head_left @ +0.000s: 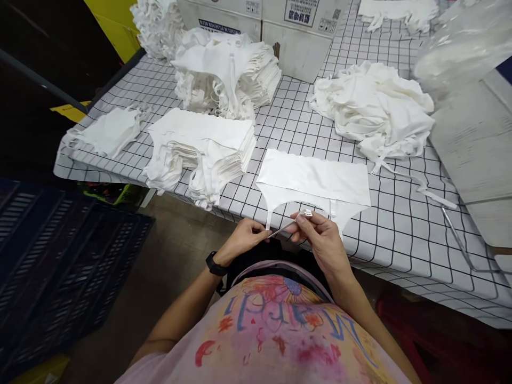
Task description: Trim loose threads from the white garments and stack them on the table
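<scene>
A flat white garment [316, 178] with hanging straps lies on the checked tablecloth [400, 224] at the table's near edge. My left hand [245, 238] pinches the lower end of one thin white strap [280, 229] just off the table edge. My right hand [320, 237] pinches the same strap higher up, with a small white clip [308, 213] at its fingertips. Both hands are closed on the strap, a little apart. A black band sits on my left wrist.
A neat stack of folded white garments [204, 146] lies to the left, a smaller pile [108, 130] beyond it. A loose heap [372, 109] sits at right, another stack [228, 74] by cardboard boxes [296, 32] at the back. Dark blue crates [60, 256] stand on the floor, left.
</scene>
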`<control>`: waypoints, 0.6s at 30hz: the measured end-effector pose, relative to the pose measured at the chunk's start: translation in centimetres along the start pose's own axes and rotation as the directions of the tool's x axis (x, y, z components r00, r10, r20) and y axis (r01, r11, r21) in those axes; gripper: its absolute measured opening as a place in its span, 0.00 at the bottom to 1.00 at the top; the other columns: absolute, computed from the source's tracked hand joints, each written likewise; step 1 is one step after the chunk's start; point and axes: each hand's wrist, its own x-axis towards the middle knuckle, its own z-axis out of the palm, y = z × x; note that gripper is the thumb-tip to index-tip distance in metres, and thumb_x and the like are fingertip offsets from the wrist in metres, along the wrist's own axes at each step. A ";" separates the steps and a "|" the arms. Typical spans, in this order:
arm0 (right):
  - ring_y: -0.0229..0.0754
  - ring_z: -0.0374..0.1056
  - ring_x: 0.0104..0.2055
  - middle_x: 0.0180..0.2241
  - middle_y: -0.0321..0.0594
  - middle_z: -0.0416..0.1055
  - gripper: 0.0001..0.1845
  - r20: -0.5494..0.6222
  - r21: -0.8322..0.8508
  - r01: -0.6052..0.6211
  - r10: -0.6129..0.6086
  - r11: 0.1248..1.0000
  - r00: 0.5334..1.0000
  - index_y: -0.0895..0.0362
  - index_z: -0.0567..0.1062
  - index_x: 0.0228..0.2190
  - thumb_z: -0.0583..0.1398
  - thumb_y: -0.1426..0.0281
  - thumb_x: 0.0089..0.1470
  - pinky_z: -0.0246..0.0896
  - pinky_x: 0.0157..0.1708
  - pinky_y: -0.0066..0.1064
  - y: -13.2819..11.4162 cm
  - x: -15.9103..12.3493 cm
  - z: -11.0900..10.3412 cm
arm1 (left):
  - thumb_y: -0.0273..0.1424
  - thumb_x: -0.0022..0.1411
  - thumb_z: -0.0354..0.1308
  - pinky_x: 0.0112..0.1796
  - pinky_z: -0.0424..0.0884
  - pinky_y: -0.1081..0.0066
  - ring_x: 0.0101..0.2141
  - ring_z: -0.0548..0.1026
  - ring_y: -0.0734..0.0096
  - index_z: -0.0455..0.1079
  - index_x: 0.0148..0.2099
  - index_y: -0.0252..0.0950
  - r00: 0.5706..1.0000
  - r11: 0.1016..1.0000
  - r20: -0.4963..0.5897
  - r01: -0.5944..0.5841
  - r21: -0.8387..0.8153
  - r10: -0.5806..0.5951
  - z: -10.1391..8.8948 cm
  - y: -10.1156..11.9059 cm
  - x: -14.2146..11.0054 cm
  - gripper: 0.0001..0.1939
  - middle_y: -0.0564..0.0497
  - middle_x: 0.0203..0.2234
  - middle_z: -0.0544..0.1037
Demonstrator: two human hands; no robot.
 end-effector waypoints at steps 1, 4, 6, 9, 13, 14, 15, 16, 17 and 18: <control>0.35 0.66 0.24 0.25 0.37 0.75 0.17 -0.019 -0.038 0.024 -0.025 0.999 1.000 0.57 0.83 0.35 0.70 0.55 0.56 0.62 0.27 0.28 -0.1 0.0 0.0 | 0.43 0.62 0.61 0.28 0.55 0.73 0.22 0.63 0.77 0.82 0.29 0.31 1.000 1.000 0.001 0.001 -0.003 -0.001 0.0 0.0 0.0 0.21 0.52 0.18 0.74; 0.34 0.61 0.27 0.28 0.37 0.74 0.15 -0.076 -0.166 0.118 -0.132 0.979 0.988 0.56 0.82 0.31 0.69 0.56 0.57 0.60 0.29 0.29 -0.1 0.2 0.0 | 0.43 0.62 0.61 0.29 0.56 0.73 0.23 0.64 0.76 0.82 0.29 0.31 1.000 1.000 0.002 0.003 0.006 -0.003 0.0 -0.1 0.0 0.21 0.50 0.19 0.76; 0.36 0.62 0.29 0.31 0.38 0.75 0.15 -0.092 -0.196 0.142 -0.162 0.970 0.982 0.56 0.82 0.29 0.69 0.56 0.57 0.60 0.30 0.30 0.0 0.4 0.0 | 0.44 0.62 0.61 0.29 0.56 0.73 0.23 0.65 0.76 0.82 0.28 0.31 1.000 1.000 0.006 0.002 0.006 -0.002 -0.1 -0.1 0.1 0.21 0.50 0.19 0.77; 0.37 0.64 0.29 0.33 0.40 0.78 0.14 -0.088 -0.102 0.096 -0.105 0.990 0.991 0.55 0.82 0.31 0.70 0.57 0.55 0.61 0.29 0.31 0.2 0.7 0.0 | 0.44 0.62 0.61 0.28 0.55 0.73 0.22 0.64 0.76 0.82 0.28 0.31 1.000 1.000 0.011 0.003 0.008 -0.003 0.0 -0.2 0.2 0.22 0.51 0.18 0.76; 0.35 0.65 0.26 0.32 0.40 0.79 0.15 -0.099 -0.025 0.053 -0.055 0.998 0.994 0.56 0.83 0.36 0.72 0.58 0.52 0.60 0.26 0.30 0.2 1.0 0.1 | 0.45 0.63 0.60 0.27 0.56 0.73 0.22 0.66 0.76 0.82 0.28 0.31 1.000 0.999 0.021 -0.007 0.054 0.006 -0.3 -0.5 0.2 0.23 0.51 0.17 0.76; 0.35 0.65 0.25 0.30 0.40 0.79 0.16 -0.104 -0.025 0.041 -0.044 0.999 0.994 0.56 0.84 0.37 0.71 0.58 0.52 0.60 0.25 0.29 0.1 1.1 0.1 | 0.45 0.64 0.59 0.28 0.58 0.73 0.22 0.68 0.75 0.82 0.28 0.31 0.999 0.997 0.026 -0.020 0.069 0.018 -0.5 -0.4 0.1 0.24 0.49 0.18 0.78; 0.35 0.65 0.25 0.29 0.39 0.78 0.17 -0.105 -0.022 0.029 -0.031 0.999 0.994 0.56 0.84 0.38 0.71 0.57 0.52 0.59 0.25 0.29 0.1 1.1 0.1 | 0.46 0.66 0.58 0.29 0.59 0.73 0.23 0.70 0.73 0.82 0.28 0.32 0.999 0.996 0.032 -0.034 0.086 0.032 -0.8 -0.3 -0.1 0.25 0.48 0.20 0.80; 0.35 0.65 0.24 0.28 0.38 0.78 0.17 -0.104 -0.018 0.017 -0.018 1.000 0.994 0.56 0.84 0.39 0.71 0.57 0.52 0.59 0.24 0.29 0.0 1.2 0.1 | 0.47 0.67 0.57 0.29 0.61 0.73 0.24 0.72 0.72 0.82 0.28 0.32 0.998 0.994 0.036 -0.047 0.103 0.043 -1.3 -0.1 -0.3 0.26 0.47 0.21 0.81; 0.35 0.65 0.24 0.28 0.38 0.77 0.18 -0.102 -0.015 0.011 -0.012 1.000 0.995 0.56 0.84 0.38 0.71 0.56 0.52 0.59 0.24 0.28 -0.1 1.2 0.1 | 0.48 0.67 0.56 0.29 0.62 0.73 0.25 0.74 0.71 0.82 0.28 0.32 0.998 0.992 0.035 -0.057 0.116 0.053 -1.8 0.3 -0.6 0.27 0.46 0.22 0.82; 0.35 0.66 0.24 0.28 0.38 0.78 0.17 -0.098 -0.015 0.012 -0.013 1.000 0.995 0.57 0.84 0.37 0.71 0.56 0.52 0.59 0.23 0.28 -0.1 1.3 0.1 | 0.48 0.68 0.56 0.29 0.63 0.73 0.25 0.75 0.70 0.81 0.27 0.33 0.997 0.990 0.032 -0.069 0.123 0.065 -2.3 0.9 -1.0 0.27 0.46 0.23 0.82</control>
